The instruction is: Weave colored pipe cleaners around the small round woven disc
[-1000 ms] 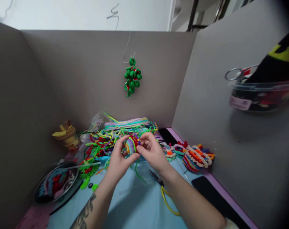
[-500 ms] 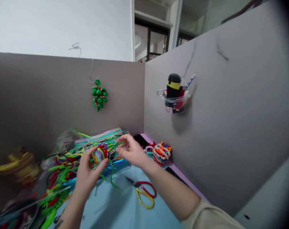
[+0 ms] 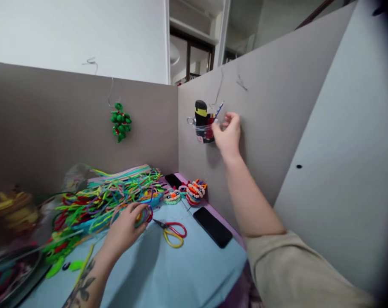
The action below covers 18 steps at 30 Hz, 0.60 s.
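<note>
My left hand [image 3: 127, 226] is wrapped round a small multicoloured pipe-cleaner ball [image 3: 145, 215] low over the table. Its fingers cover much of the ball. Raised at the right partition, my right hand [image 3: 228, 134] has its thumb at the rim of a hanging clear plastic cup [image 3: 200, 139]. The fingers are curled but stand apart from the thumb, and I see nothing between them. In the cup are a black bottle with a yellow band [image 3: 201, 112], a blue-and-white stick [image 3: 218, 110] and something red. Scissors [image 3: 171, 234] with red and yellow handles lie beside the ball.
A heap of colourful pipe cleaners [image 3: 117, 192] covers the table's back left. Finished pipe-cleaner pieces [image 3: 195, 192] sit in the corner. A black phone [image 3: 213, 226] lies on the blue cloth [image 3: 194, 269]. Green pipe-cleaner leaves [image 3: 121, 124] hang on the left partition [image 3: 69, 119].
My right hand has gone from beside the ball up to the hanging cup. My left hand, still around the ball, is lower and turned over it. The view has swung right.
</note>
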### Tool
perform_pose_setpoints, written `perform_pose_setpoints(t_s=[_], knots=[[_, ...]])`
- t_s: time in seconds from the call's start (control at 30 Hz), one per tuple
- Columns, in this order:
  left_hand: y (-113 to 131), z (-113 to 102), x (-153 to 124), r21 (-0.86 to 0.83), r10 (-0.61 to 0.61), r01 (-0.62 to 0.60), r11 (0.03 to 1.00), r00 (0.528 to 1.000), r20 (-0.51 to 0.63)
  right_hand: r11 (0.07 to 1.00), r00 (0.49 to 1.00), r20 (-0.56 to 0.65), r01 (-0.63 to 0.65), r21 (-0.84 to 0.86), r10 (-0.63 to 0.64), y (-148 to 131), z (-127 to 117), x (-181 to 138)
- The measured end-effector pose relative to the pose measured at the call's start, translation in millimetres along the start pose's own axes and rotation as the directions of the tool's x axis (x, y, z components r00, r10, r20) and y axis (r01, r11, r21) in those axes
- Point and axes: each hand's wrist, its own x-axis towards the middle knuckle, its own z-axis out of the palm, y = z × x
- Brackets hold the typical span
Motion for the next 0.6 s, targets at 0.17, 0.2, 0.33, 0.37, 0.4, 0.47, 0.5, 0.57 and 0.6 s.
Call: perform_pose_setpoints(t_s=[0.17,0.2,0.33,0.37,0.4,0.47,0.5,0.57,0.6], knots=[[-1,16,-29,-0.088,-0.077,0.075,0.993,0.997,-0.020,0.988,1.000,-0.002,-0.012,-0.151,0.012,-15,30,-26],[-3,19,-34,-0.107,-0.093,0.088,0.990,0.995,-0.043,0.986,0.999,-0.019,-0.038,-0.162,0.035,-18,37,-29],[-11,27,-47,-0.177,-0.162,0.139,0.974,0.979,-0.123,0.973,0.988,-0.081,-0.143,-0.181,0.131,-27,55,-29],[-13,28,-50,-0.193,-0.174,0.147,0.970,0.976,-0.131,0.971,0.985,-0.093,-0.160,-0.180,0.145,-28,58,-27],[-14,29,-52,-0.207,-0.185,0.156,0.966,0.974,-0.133,0.969,0.983,-0.102,-0.171,-0.179,0.155,-29,59,-25],[-16,29,-54,-0.229,-0.206,0.173,0.958,0.970,-0.126,0.967,0.980,-0.114,-0.181,-0.179,0.162,-31,60,-20],[-17,29,-55,-0.239,-0.215,0.181,0.954,0.969,-0.124,0.966,0.980,-0.118,-0.182,-0.183,0.162,-32,59,-19],[-17,28,-55,-0.259,-0.224,0.185,0.948,0.965,-0.132,0.965,0.982,-0.111,-0.173,-0.199,0.153,-34,56,-15],[-17,28,-55,-0.269,-0.226,0.182,0.946,0.964,-0.140,0.964,0.984,-0.103,-0.164,-0.207,0.145,-35,55,-14]])
